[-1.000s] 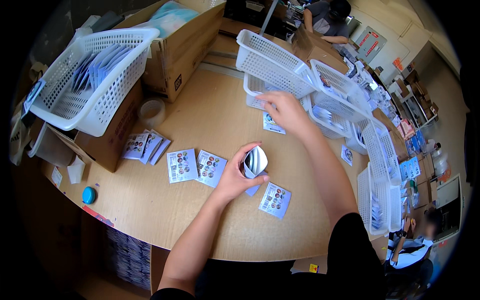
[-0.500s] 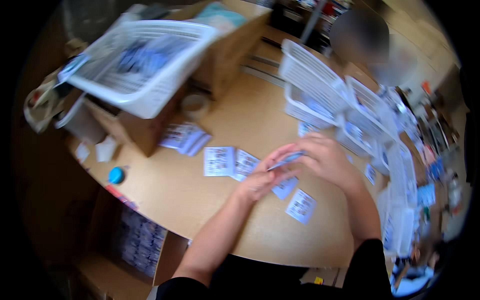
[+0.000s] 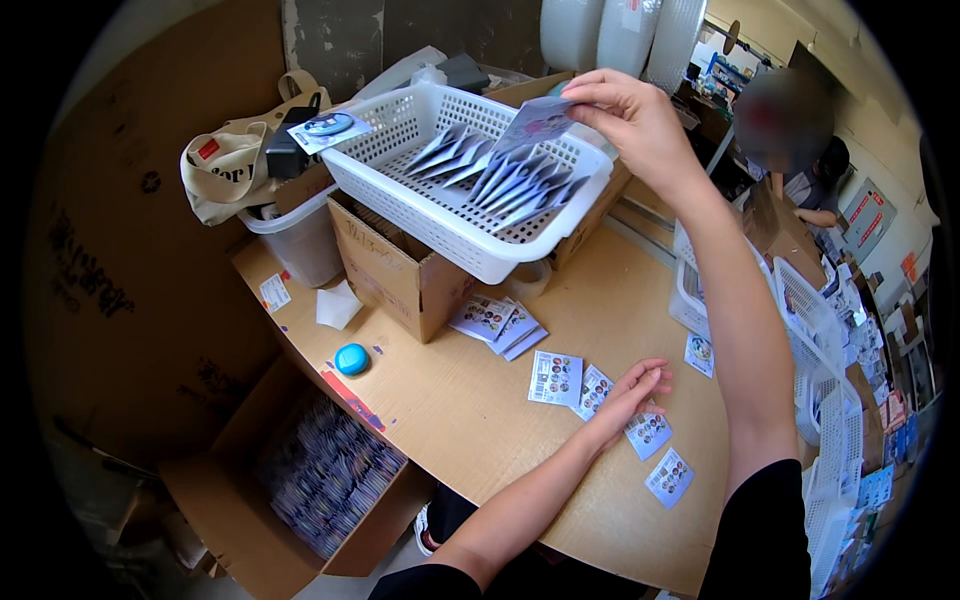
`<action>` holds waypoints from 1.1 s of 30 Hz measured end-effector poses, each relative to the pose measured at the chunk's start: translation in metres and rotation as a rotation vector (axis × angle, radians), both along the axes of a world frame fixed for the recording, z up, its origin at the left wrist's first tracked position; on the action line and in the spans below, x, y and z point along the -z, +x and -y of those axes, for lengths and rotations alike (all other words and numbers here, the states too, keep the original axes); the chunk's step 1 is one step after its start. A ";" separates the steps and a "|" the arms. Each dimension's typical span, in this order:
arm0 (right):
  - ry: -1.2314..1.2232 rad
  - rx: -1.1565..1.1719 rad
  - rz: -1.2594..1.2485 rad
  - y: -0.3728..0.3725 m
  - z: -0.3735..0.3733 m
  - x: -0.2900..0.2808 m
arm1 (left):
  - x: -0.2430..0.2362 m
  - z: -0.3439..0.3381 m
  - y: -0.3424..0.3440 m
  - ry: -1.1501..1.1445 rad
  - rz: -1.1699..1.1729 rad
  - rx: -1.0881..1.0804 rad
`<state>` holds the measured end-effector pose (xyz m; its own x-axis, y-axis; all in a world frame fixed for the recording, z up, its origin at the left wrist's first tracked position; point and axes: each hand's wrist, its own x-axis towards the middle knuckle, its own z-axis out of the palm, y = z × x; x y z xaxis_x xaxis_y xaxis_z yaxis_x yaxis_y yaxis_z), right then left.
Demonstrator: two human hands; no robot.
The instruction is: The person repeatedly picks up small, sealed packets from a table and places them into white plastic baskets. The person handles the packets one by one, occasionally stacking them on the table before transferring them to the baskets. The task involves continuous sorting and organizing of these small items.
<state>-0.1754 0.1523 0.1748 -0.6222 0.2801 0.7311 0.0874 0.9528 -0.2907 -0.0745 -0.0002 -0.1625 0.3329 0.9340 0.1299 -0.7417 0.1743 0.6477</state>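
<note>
My right hand is raised over a white slotted basket and pinches a small clear packet at its far rim. The basket rests on an open cardboard box and holds several similar packets standing in a row. My left hand lies flat on the wooden table, fingers spread, touching small printed sticker sheets. More sheets lie near it, one toward the table's front edge, and a small stack sits beside the box.
A blue round object and a white paper scrap lie on the table's left. A canvas bag sits in a white tub. Under the table stands an open box of packets. White baskets line the right; another person is behind.
My head has turned left. My right hand rose from the table with a packet to the white basket. My left hand let go and settled flat on the sheets.
</note>
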 end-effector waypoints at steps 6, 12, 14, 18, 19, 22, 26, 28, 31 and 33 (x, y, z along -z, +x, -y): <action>-0.099 -0.009 0.068 -0.084 -0.029 -0.005 | 0.000 0.001 -0.007 -0.012 -0.030 -0.014; 0.127 0.064 0.279 -0.161 -0.072 0.011 | 0.019 -0.008 0.014 0.007 -0.041 0.027; 0.189 0.127 0.401 -0.180 -0.074 0.016 | 0.024 -0.013 0.011 0.051 -0.079 -0.040; 0.296 0.199 0.360 -0.170 -0.062 0.010 | 0.019 -0.012 0.015 0.004 -0.017 -0.116; 0.315 0.168 0.298 -0.163 -0.050 0.002 | 0.017 -0.012 0.010 -0.054 0.040 -0.115; 0.501 -0.034 0.189 -0.123 -0.017 -0.024 | 0.017 -0.017 -0.001 -0.020 -0.169 -0.242; 0.285 0.074 -0.023 0.002 0.084 -0.041 | 0.017 -0.010 -0.019 0.271 -0.827 -0.752; 0.172 0.131 -0.155 0.067 0.120 0.008 | 0.005 -0.005 -0.037 0.392 -1.132 -0.871; -0.092 0.422 -0.113 0.186 0.175 0.091 | 0.005 0.010 -0.037 0.445 -1.530 -0.805; -0.546 0.644 0.058 0.239 0.204 0.158 | 0.005 0.018 -0.036 0.481 -1.724 -0.710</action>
